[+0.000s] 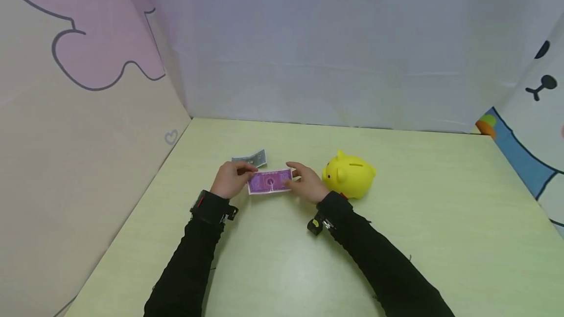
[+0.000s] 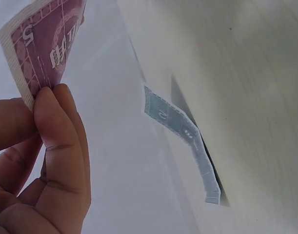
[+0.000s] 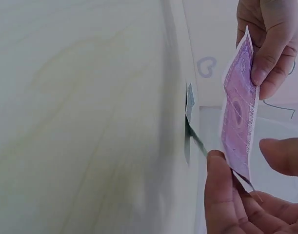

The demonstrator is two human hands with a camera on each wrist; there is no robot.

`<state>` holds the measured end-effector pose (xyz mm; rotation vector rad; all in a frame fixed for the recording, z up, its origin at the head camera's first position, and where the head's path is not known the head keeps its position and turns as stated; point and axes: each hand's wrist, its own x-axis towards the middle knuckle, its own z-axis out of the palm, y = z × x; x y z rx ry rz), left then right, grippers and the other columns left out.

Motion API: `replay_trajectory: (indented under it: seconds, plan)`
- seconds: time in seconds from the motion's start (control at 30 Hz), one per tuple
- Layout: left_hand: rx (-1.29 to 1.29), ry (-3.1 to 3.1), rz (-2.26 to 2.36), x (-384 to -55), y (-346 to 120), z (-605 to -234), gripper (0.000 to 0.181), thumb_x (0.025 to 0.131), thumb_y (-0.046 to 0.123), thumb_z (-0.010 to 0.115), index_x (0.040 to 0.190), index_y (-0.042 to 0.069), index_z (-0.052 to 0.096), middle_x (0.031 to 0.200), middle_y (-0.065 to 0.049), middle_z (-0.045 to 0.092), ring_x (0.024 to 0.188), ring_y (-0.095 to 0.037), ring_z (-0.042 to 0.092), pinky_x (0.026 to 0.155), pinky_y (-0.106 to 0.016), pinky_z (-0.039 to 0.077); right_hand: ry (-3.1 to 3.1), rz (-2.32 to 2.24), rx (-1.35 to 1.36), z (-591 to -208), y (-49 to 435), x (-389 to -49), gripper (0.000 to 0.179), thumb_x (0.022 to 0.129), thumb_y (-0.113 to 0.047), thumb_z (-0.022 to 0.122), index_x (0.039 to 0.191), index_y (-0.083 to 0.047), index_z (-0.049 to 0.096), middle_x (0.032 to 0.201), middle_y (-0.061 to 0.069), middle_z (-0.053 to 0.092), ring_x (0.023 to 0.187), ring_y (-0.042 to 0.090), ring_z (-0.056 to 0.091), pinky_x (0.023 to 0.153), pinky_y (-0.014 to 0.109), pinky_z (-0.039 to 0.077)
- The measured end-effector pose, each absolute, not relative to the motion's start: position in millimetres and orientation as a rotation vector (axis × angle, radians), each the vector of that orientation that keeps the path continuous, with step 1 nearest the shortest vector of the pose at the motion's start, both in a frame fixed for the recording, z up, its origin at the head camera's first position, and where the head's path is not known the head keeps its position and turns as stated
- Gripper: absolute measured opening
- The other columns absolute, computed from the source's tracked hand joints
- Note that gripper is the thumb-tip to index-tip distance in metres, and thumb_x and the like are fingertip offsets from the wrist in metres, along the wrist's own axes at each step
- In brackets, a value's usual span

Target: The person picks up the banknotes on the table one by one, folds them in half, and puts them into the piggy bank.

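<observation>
Purple note (image 1: 270, 181) is stretched between the two hands, above the table (image 1: 273, 268), its long side running from one hand to the other. Thumb and fingers of the left hand (image 1: 232, 179) pinch one end, where a figure 5 shows in the left wrist view. At the other end, fingers of the right hand (image 1: 310, 185) touch the note, the thumb standing apart from it in the right wrist view; I cannot tell whether those fingers grip it.

Just beyond the left hand, a green note (image 1: 257, 159) lies bent on the table, one end raised. Just beside the right hand stands a yellow pig (image 1: 351, 176), upright, slot on top, snout toward the purple note. Black bands sit at both wrists, with dark sleeves (image 1: 185, 268) behind them. Past the table's far edge hangs a pale cloth (image 1: 326, 53); a pink figure (image 1: 105, 28) shows at left.
</observation>
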<state>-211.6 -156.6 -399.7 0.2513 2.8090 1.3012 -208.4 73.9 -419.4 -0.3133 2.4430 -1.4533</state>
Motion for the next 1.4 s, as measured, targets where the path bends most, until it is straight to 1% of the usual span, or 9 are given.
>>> replay_trajectory:
  seconds: [0.2, 0.4, 0.47, 0.57, 0.7, 0.8, 0.93, 1.13, 1.4]
  plan:
    - [0.301, 2.816, 1.436, -209, -154, -393, 0.017, 0.095, 0.006, 0.062, 0.107, 0.001, 0.074, 0.103, -0.018, 0.071, 0.084, -0.024, 0.062, 0.069, -0.027, 0.047, 2.363, -1.692, -0.285, -410, 76, -204, 0.057, 0.097, -0.002, 0.057, 0.149, -0.002, 0.034, 0.111, 0.025, 0.065, 0.085, 0.032, 0.069, 0.076, 0.031, 0.061]
    - [0.338, 2.769, 1.563, -205, -150, -388, 0.017, 0.095, 0.006, 0.062, 0.108, 0.001, 0.072, 0.106, -0.018, 0.070, 0.084, -0.023, 0.063, 0.069, -0.023, 0.050, 2.386, -1.794, -0.296, -398, 85, -194, 0.025, 0.099, -0.005, 0.056, 0.121, 0.007, 0.055, 0.104, 0.026, 0.069, 0.087, 0.040, 0.069, 0.073, 0.028, 0.061]
    - [0.352, 2.762, 1.587, -205, -147, -387, 0.018, 0.096, 0.008, 0.062, 0.110, 0.001, 0.072, 0.106, -0.017, 0.070, 0.083, -0.023, 0.062, 0.068, -0.022, 0.049, 2.390, -1.826, -0.334, -395, 90, -191, 0.020, 0.098, -0.004, 0.055, 0.114, 0.009, 0.057, 0.103, 0.027, 0.069, 0.085, 0.038, 0.069, 0.072, 0.027, 0.061]
    - [0.370, 2.755, 1.620, -205, -142, -385, 0.023, 0.096, 0.010, 0.063, 0.116, 0.002, 0.069, 0.108, -0.016, 0.070, 0.085, -0.024, 0.062, 0.069, -0.021, 0.049, 2.395, -1.872, -0.369, -389, 98, -187, 0.016, 0.098, -0.001, 0.056, 0.109, 0.010, 0.058, 0.101, 0.029, 0.068, 0.078, 0.027, 0.071, 0.071, 0.028, 0.061]
    - [0.361, 2.681, 1.711, -207, -134, -381, 0.033, 0.095, 0.011, 0.065, 0.127, 0.003, 0.062, 0.111, -0.017, 0.067, 0.093, -0.025, 0.064, 0.077, -0.023, 0.054, 2.430, -1.896, -0.360, -382, 111, -184, 0.014, 0.097, -0.001, 0.057, 0.106, 0.010, 0.057, 0.100, 0.030, 0.069, 0.071, 0.013, 0.071, 0.070, 0.029, 0.061]
    - [0.327, 2.578, 1.790, -207, -127, -378, 0.038, 0.094, 0.010, 0.065, 0.131, 0.003, 0.059, 0.110, -0.018, 0.064, 0.094, -0.025, 0.065, 0.085, -0.034, 0.058, 2.461, -1.906, -0.329, -378, 121, -182, 0.015, 0.097, -0.003, 0.058, 0.105, 0.009, 0.057, 0.101, 0.030, 0.069, 0.071, 0.015, 0.071, 0.070, 0.030, 0.061]
    - [0.334, 2.506, 1.814, -206, -117, -373, 0.034, 0.094, 0.011, 0.065, 0.127, 0.001, 0.061, 0.108, -0.019, 0.066, 0.092, -0.025, 0.068, 0.091, -0.047, 0.057, 2.527, -1.915, -0.297, -373, 135, -180, 0.016, 0.098, -0.006, 0.058, 0.104, 0.009, 0.059, 0.100, 0.029, 0.070, 0.072, 0.016, 0.071, 0.068, 0.025, 0.061]
    - [0.408, 2.499, 1.795, -203, -101, -361, 0.022, 0.095, 0.011, 0.065, 0.114, 0.001, 0.067, 0.103, -0.018, 0.071, 0.085, -0.022, 0.070, 0.083, -0.035, 0.060, 2.591, -1.931, -0.273, -365, 151, -174, 0.017, 0.098, -0.007, 0.059, 0.103, 0.009, 0.059, 0.097, 0.030, 0.070, 0.068, 0.009, 0.069, 0.067, 0.021, 0.059]
    - [0.441, 2.501, 1.843, -201, -86, -352, 0.018, 0.093, 0.008, 0.066, 0.108, 0.000, 0.069, 0.098, -0.018, 0.071, 0.076, -0.012, 0.067, 0.079, -0.029, 0.060, 2.564, -1.949, -0.224, -354, 165, -171, 0.024, 0.098, -0.013, 0.059, 0.106, 0.010, 0.059, 0.102, 0.030, 0.069, 0.072, 0.007, 0.071, 0.070, 0.022, 0.060]
